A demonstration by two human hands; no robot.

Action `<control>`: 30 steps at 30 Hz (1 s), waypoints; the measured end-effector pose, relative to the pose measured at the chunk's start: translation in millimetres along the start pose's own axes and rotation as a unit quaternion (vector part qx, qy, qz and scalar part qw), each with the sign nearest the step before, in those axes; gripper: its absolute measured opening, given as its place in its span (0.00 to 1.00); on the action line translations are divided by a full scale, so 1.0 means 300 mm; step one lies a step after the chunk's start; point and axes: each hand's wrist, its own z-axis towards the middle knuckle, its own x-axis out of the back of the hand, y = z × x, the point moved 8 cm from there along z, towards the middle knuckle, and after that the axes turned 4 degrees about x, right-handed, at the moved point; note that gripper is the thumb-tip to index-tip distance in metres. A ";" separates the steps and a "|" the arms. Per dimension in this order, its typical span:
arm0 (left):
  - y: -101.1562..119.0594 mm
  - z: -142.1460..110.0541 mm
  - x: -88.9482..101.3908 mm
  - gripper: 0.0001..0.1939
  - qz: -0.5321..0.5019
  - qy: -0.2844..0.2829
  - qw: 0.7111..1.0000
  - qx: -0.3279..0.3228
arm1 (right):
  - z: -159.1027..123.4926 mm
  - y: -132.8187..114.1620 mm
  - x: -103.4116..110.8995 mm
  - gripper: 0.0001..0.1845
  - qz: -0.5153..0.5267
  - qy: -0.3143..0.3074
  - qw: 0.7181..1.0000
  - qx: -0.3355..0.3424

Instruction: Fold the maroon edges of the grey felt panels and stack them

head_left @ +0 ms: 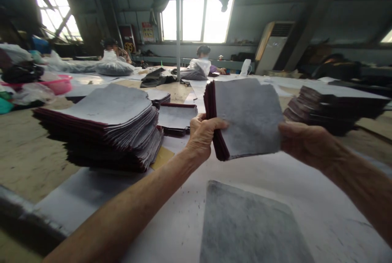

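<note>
A stack of grey fabric pieces [249,116] with dark red edges is held up between my two hands above the table. My left hand [204,134] grips its left edge, thumb on the grey face and fingers behind. At the stack's right edge, my right hand [306,142] is closed on it, its fingertips partly hidden. Below lies a single grey piece [248,226], flat on white paper [171,226]. To the left of my left hand stands a tall pile of similar grey pieces [113,105], its edges dark red and uneven.
Behind my left hand lies a smaller pile [177,116]. Another dark-edged pile [330,108] stands at the right. A pink basin [61,85] and plastic bags are at the far left. A pole [178,26] rises from the table, and people sit across it.
</note>
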 end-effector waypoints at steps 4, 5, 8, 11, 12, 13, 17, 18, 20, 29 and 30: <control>-0.016 0.015 0.055 0.15 -0.043 0.072 0.996 0.012 | -0.056 0.036 -0.170 0.10 0.358 -0.132 0.922 -0.069; -0.020 0.016 0.064 0.14 -0.051 0.082 0.995 0.016 | -0.069 0.025 -0.203 0.08 0.445 -0.141 0.880 -0.085; -0.026 0.007 0.073 0.09 -0.070 0.089 0.993 0.030 | -0.101 -0.009 -0.276 0.05 0.520 -0.127 0.838 -0.101; -0.027 0.000 0.068 0.07 -0.091 0.077 0.992 0.043 | -0.114 -0.028 -0.343 0.12 0.532 -0.110 0.830 -0.123; -0.027 -0.001 0.069 0.06 -0.097 0.082 0.991 0.042 | -0.111 -0.026 -0.357 0.15 0.547 -0.092 0.821 -0.132; -0.028 -0.005 0.075 0.07 -0.098 0.098 0.990 0.039 | -0.108 -0.016 -0.366 0.16 0.549 -0.071 0.819 -0.147; -0.050 -0.037 0.070 0.09 -0.095 0.136 0.985 0.048 | -0.098 0.032 -0.350 0.23 0.527 0.012 0.833 -0.168; -0.059 -0.045 0.062 0.09 -0.094 0.133 0.985 0.054 | -0.095 0.044 -0.338 0.24 0.521 0.030 0.837 -0.166; -0.078 -0.056 0.043 0.10 -0.096 0.114 0.987 0.066 | -0.086 0.066 -0.306 0.26 0.508 0.062 0.845 -0.155; -0.064 -0.114 -0.031 0.18 0.236 0.035 0.970 -0.042 | -0.005 0.058 -0.128 0.11 0.464 0.132 0.863 -0.152; -0.057 -0.132 -0.053 0.16 0.273 0.011 0.959 -0.068 | 0.012 0.044 -0.123 0.12 0.462 0.127 0.864 -0.156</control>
